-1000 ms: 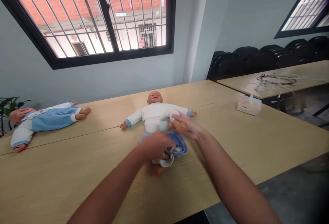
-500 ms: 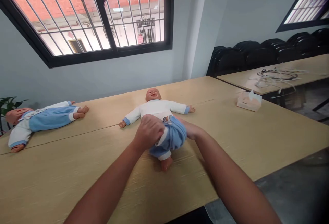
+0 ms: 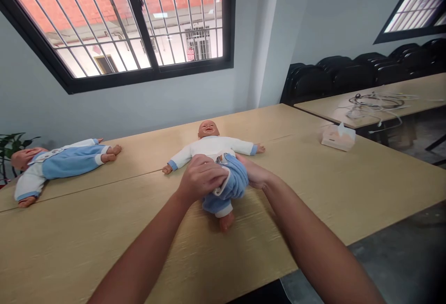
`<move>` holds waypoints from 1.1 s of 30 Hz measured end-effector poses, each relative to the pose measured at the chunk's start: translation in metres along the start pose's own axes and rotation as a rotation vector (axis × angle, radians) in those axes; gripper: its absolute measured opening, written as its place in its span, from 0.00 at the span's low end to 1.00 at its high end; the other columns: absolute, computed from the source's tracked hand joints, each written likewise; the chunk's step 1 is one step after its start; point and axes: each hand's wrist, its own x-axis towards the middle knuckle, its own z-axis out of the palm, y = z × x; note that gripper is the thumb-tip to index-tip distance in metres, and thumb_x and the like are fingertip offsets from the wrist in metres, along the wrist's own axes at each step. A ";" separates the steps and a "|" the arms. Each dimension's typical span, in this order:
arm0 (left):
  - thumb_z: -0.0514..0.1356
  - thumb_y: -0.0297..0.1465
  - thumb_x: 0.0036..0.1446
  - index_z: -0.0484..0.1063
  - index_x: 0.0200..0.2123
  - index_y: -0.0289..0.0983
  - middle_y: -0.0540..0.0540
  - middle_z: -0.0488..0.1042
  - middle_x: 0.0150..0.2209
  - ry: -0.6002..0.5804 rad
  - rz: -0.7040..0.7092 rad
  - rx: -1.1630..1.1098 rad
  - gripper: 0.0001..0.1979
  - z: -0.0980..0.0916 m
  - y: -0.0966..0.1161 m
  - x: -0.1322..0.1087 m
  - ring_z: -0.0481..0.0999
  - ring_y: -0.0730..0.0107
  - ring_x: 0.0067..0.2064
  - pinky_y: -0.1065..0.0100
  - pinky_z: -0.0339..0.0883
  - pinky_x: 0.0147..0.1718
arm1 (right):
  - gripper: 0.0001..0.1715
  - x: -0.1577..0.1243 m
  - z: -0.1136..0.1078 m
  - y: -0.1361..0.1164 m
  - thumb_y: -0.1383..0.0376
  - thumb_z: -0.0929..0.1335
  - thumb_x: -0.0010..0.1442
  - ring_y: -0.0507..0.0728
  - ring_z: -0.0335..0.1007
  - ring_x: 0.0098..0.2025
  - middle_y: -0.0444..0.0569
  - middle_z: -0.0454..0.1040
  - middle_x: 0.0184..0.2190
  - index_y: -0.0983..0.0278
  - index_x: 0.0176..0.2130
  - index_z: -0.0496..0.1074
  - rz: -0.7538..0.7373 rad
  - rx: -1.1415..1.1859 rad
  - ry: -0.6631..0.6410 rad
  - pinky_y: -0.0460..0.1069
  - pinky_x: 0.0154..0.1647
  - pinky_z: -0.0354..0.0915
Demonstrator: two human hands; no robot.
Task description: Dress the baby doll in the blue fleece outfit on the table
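left hand grip closed on blue trousers waistband; right hand grip hidden, cannot tell. Cloth looks soft, light, best held at waistband

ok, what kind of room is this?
Probably a training classroom, maybe for infant care: a baby doll and a second doll lie on a long table, and stacked black chairs line the wall.

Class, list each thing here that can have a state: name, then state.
Plastic baby doll in white top: lying face up, half dressed.
Light blue fabric trousers: bunched at the doll's hips.
Left hand: shut on the trousers' waistband.
Right hand: against the trousers, fingers hidden.
Second doll in blue-and-white suit: lying down, dressed.
Pale tissue box: open, tissue sticking up.
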 end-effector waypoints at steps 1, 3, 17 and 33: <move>0.65 0.38 0.62 0.82 0.39 0.47 0.48 0.84 0.42 -0.011 -0.014 -0.001 0.05 -0.001 0.000 0.001 0.79 0.58 0.47 0.54 0.66 0.55 | 0.35 0.000 0.001 0.000 0.59 0.76 0.58 0.62 0.72 0.59 0.50 0.74 0.60 0.56 0.62 0.67 0.001 0.015 0.013 0.56 0.60 0.72; 0.68 0.41 0.58 0.81 0.40 0.45 0.45 0.83 0.44 -0.031 -0.036 0.000 0.09 -0.002 -0.001 0.001 0.79 0.56 0.50 0.53 0.66 0.57 | 0.34 0.001 0.003 0.001 0.57 0.75 0.60 0.62 0.73 0.58 0.50 0.75 0.59 0.56 0.62 0.67 -0.003 0.051 0.040 0.56 0.58 0.73; 0.72 0.45 0.52 0.67 0.57 0.40 0.38 0.76 0.54 0.121 -0.270 -0.043 0.33 0.022 0.000 -0.006 0.74 0.50 0.56 0.52 0.65 0.58 | 0.29 0.004 -0.002 0.000 0.44 0.64 0.69 0.62 0.67 0.66 0.48 0.75 0.60 0.57 0.59 0.73 0.035 0.085 -0.083 0.58 0.71 0.60; 0.70 0.40 0.56 0.72 0.51 0.41 0.45 0.77 0.40 0.163 0.157 0.064 0.22 0.002 0.015 -0.001 0.75 0.58 0.46 0.54 0.67 0.53 | 0.34 0.032 -0.072 0.030 0.47 0.74 0.56 0.61 0.78 0.47 0.55 0.82 0.47 0.63 0.54 0.76 -0.177 -0.164 0.369 0.55 0.50 0.73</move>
